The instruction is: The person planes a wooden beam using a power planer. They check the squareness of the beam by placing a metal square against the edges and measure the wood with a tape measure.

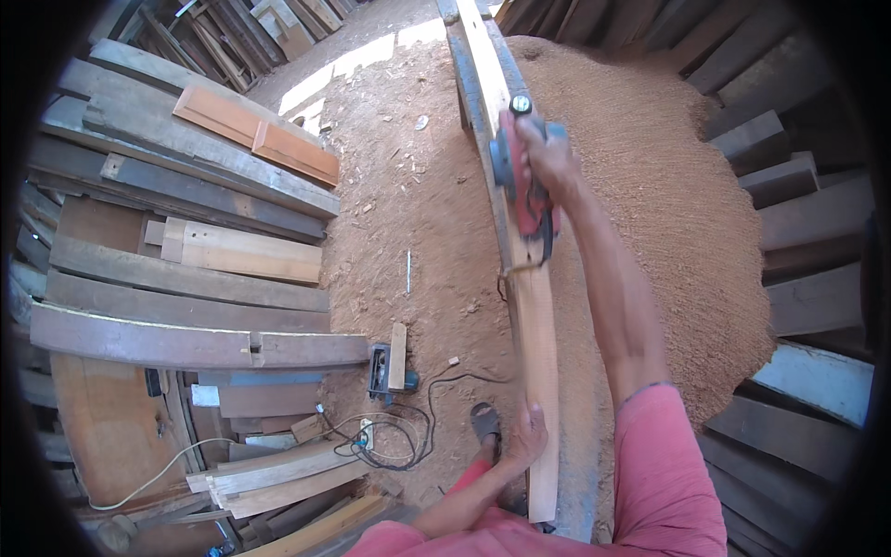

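Planer (pixel 530 206), red and blue, gripped by right hand (pixel 551 156); left hand (pixel 529 437) clasps pale board (pixel 538 343).

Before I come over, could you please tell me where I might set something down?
Open: littered floor between the left wood stack and the bench, beyond the blue tool. Crowded: near the cable, and the bench where the right hand grips a red tool.

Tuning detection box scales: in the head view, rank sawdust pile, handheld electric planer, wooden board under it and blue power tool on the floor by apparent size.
1. Sawdust pile
2. Wooden board
3. Electric planer
4. Blue power tool
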The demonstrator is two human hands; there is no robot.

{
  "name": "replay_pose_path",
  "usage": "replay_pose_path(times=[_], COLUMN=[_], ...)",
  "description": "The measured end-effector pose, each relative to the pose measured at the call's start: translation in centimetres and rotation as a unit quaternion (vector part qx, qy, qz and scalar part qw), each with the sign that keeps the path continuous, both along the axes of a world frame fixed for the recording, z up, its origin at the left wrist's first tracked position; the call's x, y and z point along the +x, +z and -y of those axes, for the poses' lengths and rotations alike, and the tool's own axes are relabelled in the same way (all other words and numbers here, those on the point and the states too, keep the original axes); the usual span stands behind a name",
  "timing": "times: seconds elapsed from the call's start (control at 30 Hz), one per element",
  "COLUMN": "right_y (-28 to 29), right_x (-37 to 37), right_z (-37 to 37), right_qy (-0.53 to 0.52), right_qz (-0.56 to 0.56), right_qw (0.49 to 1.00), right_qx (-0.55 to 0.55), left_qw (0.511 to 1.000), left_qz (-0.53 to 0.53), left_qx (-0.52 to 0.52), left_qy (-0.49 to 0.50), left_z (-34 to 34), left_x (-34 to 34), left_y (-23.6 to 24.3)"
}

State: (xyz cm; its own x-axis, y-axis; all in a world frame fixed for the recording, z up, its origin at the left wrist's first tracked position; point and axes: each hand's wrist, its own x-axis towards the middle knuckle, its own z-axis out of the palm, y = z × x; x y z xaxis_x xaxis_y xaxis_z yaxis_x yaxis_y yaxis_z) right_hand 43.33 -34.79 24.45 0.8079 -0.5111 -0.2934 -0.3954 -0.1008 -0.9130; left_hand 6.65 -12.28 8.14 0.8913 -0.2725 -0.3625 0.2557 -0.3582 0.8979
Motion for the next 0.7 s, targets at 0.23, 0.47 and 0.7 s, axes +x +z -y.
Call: replay_pose_path(times=[0.23, 0.47, 0.7], right_y=[-2.4, -2.0, 0.2], right_x=[-26.0, -18.9, -0.4], right_z=[-8.6, -6.6, -1.4], right_qy=[0.076, 0.054, 0.038], right_qz=[0.124, 0.057, 0.002], right_qw=[0.984, 0.996, 0.999], right_qx=[-0.101, -0.039, -0.039], left_qw=[0.991, 0.992, 0.975], left_qz=[-0.071, -0.046, 0.218], left_qx=[-0.107, -0.12, 0.019], left_qy=[0.029, -0.013, -0.031], left_z=[-1.3, -1.5, -0.7], left_x=[-1.3, -1.3, -0.9], left_y=[-1.7, -3.6, -4.8])
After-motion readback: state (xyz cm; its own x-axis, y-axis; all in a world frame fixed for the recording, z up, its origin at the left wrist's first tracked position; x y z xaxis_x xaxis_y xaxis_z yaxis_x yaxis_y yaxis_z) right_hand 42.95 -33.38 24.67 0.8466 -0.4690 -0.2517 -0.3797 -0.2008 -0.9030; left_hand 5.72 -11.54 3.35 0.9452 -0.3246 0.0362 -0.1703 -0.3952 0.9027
